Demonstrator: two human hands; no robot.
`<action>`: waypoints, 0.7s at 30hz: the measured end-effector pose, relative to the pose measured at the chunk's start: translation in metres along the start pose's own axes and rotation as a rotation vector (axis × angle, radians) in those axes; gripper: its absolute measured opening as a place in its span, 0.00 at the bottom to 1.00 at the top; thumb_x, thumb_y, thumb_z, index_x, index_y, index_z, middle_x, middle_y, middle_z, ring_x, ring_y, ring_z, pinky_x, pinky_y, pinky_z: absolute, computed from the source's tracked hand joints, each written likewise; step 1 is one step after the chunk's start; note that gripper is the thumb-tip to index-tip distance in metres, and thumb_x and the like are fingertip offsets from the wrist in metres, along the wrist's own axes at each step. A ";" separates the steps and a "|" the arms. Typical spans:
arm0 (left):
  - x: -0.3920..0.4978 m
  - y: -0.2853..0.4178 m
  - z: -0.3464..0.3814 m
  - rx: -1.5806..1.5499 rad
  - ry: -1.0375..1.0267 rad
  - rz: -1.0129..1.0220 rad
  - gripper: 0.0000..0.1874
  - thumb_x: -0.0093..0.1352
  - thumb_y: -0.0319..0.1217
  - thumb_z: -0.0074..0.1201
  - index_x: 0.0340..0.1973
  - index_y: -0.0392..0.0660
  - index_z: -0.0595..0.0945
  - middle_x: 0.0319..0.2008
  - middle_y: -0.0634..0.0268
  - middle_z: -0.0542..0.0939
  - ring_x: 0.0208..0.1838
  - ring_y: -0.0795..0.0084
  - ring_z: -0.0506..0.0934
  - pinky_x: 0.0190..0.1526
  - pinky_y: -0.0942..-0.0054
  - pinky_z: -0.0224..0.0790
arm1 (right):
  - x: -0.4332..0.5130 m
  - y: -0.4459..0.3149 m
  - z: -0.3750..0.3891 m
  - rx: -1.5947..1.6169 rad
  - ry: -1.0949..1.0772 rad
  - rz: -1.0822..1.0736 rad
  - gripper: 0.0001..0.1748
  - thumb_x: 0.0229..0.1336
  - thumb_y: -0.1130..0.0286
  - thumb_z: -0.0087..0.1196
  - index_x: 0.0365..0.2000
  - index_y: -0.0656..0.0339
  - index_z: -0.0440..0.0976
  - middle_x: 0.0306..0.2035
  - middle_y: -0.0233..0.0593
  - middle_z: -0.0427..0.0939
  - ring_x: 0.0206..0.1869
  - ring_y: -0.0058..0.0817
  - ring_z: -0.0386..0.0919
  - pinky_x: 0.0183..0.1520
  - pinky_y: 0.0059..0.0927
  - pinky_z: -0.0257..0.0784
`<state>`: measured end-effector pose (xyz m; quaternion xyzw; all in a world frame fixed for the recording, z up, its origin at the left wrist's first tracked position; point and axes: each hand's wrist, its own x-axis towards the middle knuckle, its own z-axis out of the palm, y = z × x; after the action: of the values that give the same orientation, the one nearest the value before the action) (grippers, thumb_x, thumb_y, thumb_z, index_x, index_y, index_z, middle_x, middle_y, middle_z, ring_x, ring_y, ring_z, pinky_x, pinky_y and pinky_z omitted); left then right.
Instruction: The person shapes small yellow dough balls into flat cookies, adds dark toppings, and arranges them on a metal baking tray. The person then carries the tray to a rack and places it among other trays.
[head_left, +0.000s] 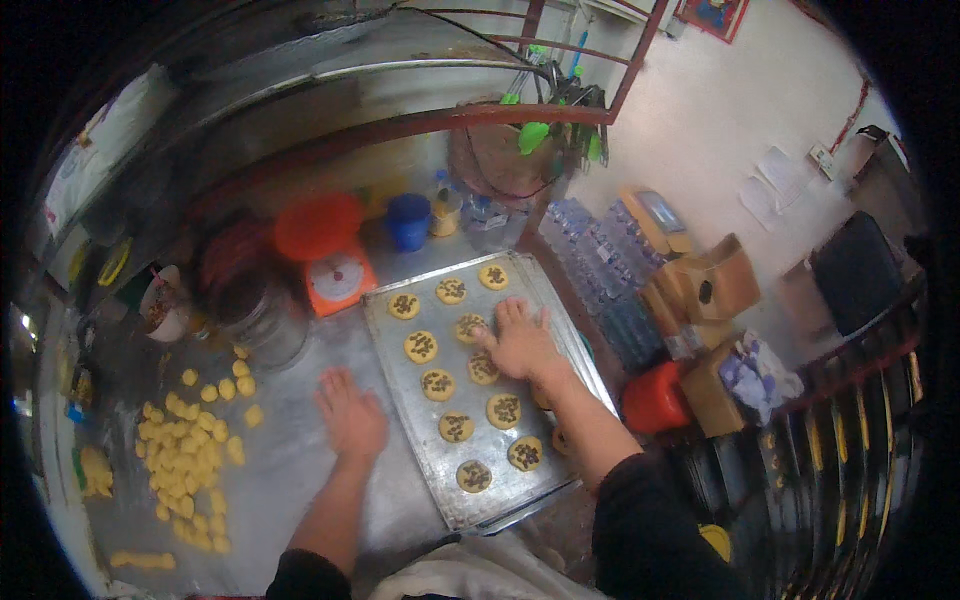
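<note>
On a metal baking tray lie several flat rounds of yellow dough topped with dark chips, such as the round near its front edge. My right hand is over the tray's right part, palm down with fingers spread, beside a topped round; what lies beneath the palm is hidden. My left hand is palm down at the metal worktop, left of the tray, fingers slightly apart and nothing seen in it. Farther left is a heap of small yellow dough balls, with a dough roll near the front.
An orange kitchen scale with a red pan, a blue cup and a clear container stand behind. A bowl is at the left. Packed bottles, cardboard boxes and a red container are right of the tray.
</note>
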<state>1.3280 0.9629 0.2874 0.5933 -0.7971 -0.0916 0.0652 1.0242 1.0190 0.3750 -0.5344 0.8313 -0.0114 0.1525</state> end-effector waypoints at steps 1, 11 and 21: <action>0.000 0.002 -0.003 -0.004 0.003 0.002 0.37 0.81 0.41 0.44 0.79 0.29 0.60 0.85 0.40 0.54 0.89 0.45 0.47 0.86 0.43 0.31 | 0.006 -0.003 -0.012 -0.029 -0.024 0.020 0.53 0.78 0.34 0.36 0.81 0.72 0.47 0.86 0.56 0.44 0.88 0.47 0.38 0.86 0.64 0.28; -0.001 0.006 -0.002 -0.027 0.005 0.014 0.38 0.81 0.44 0.44 0.79 0.30 0.61 0.84 0.42 0.56 0.88 0.46 0.48 0.86 0.42 0.31 | 0.075 0.005 0.011 0.037 0.103 0.005 0.53 0.78 0.34 0.36 0.83 0.65 0.44 0.87 0.52 0.43 0.89 0.44 0.36 0.85 0.66 0.26; -0.001 0.008 -0.006 -0.047 -0.018 0.007 0.41 0.82 0.48 0.44 0.80 0.31 0.59 0.85 0.42 0.54 0.89 0.46 0.46 0.86 0.41 0.30 | 0.065 -0.054 0.008 -0.100 0.051 -0.126 0.53 0.78 0.33 0.34 0.83 0.67 0.42 0.86 0.51 0.44 0.89 0.44 0.38 0.86 0.61 0.26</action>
<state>1.3223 0.9656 0.2948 0.5882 -0.7972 -0.1153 0.0723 1.0495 0.9390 0.3612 -0.5924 0.7990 0.0070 0.1033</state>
